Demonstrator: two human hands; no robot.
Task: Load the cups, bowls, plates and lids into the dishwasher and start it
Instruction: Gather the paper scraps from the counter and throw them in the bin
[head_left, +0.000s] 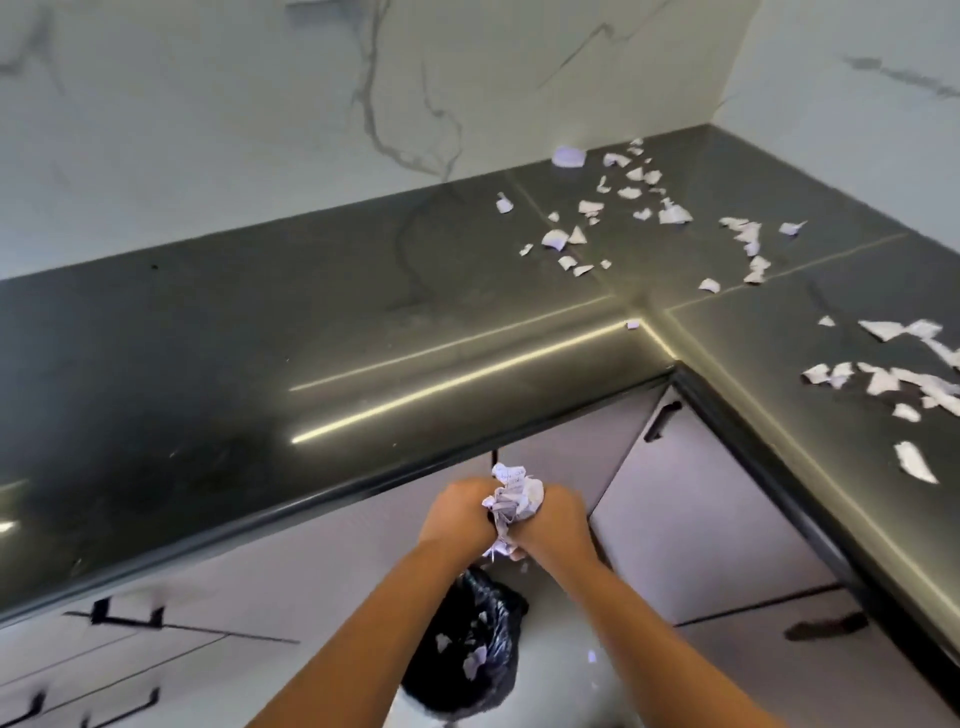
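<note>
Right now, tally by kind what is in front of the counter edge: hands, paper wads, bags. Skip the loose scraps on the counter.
Bare hands: 2, left hand and right hand, both gripping the wad
Crumpled white paper wad: 1
Black plastic bin bag: 1
Total: 4

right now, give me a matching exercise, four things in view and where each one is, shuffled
Things:
1. paper wad
2. black bag
3. loose scraps
4. corner cabinet handle

Places:
a. scattered on the countertop
b. on a cabinet door under the counter's inner corner
c. gripped between the left hand and the right hand
d. directly below both hands

Pairs: 1-c, 2-d, 3-a, 4-b
</note>
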